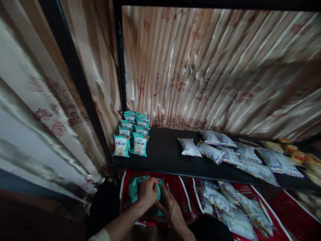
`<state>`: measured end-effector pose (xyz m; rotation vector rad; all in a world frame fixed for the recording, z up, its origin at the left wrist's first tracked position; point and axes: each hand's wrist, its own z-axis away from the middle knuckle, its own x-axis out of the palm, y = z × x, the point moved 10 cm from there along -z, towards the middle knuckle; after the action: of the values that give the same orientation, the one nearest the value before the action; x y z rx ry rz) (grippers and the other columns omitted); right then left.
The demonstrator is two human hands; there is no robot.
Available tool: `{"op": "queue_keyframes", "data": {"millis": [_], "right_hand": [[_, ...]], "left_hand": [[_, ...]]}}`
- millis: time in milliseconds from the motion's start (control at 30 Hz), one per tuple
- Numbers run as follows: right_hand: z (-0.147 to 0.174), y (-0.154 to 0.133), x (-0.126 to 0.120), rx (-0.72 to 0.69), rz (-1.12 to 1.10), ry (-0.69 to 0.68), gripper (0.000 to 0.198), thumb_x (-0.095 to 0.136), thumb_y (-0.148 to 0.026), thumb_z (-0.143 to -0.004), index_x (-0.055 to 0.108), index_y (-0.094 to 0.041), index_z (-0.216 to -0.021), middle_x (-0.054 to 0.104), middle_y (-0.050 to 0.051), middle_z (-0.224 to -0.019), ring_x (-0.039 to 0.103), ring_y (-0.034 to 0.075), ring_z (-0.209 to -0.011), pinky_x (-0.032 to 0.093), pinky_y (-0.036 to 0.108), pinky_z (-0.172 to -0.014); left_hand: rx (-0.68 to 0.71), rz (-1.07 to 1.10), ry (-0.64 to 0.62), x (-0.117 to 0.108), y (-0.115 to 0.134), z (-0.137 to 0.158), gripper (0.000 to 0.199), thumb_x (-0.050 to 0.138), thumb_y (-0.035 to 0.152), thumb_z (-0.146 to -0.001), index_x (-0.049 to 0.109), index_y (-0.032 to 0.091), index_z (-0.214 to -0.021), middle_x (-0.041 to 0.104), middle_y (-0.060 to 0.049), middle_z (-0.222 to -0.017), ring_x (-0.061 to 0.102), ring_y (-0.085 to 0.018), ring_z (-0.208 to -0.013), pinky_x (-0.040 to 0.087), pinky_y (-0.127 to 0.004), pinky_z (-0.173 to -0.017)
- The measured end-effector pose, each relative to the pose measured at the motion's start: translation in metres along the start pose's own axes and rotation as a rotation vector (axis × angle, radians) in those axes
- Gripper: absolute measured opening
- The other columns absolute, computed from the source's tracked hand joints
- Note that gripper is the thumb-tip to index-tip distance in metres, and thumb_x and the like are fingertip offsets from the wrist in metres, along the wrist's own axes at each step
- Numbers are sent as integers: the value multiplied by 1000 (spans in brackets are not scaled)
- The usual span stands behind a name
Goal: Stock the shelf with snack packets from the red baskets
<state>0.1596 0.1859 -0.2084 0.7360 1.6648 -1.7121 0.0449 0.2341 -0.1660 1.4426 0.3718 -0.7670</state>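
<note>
Both hands are low in the head view, over a red basket (175, 187) that holds teal snack bags (134, 190). My left hand (148, 192) is closed, its fingers curled at the top of a teal snack bag (158, 191). From the other side my right hand (171, 206) grips this bag, with fingers stretched along it and thumb below. Much of the bag is hidden by the hands. Above, two rows of upright teal and white snack bags (140, 144) stand at the left end of a black shelf (163, 157).
White-blue snack bags (190, 147) lie loosely on the shelf's right half, with yellow-red packets (298, 156) farther right. A second red basket (258, 194) holds more silvery bags (235, 207). A black post (75, 73) rises at left, before patterned curtains (200, 67).
</note>
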Motion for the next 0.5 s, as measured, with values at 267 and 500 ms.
{"op": "queue_keyframes", "data": {"millis": [267, 500], "right_hand": [[6, -17, -1, -2, -144, 36, 49, 53, -39, -79, 56, -19, -124, 62, 11, -124, 57, 26, -116, 45, 37, -100], [12, -4, -33, 207, -416, 116, 55, 59, -56, -73, 60, -19, -114, 70, 10, -108, 65, 29, -100, 52, 39, -86]], "left_hand": [[51, 126, 66, -34, 8, 19, 21, 47, 12, -78, 62, 20, -90, 62, -3, -90, 60, -15, -87, 46, -25, -80], [58, 215, 355, -70, 10, 35, 25, 51, 17, -80, 59, 21, -102, 57, -7, -110, 55, -20, -107, 44, -34, -96]]}}
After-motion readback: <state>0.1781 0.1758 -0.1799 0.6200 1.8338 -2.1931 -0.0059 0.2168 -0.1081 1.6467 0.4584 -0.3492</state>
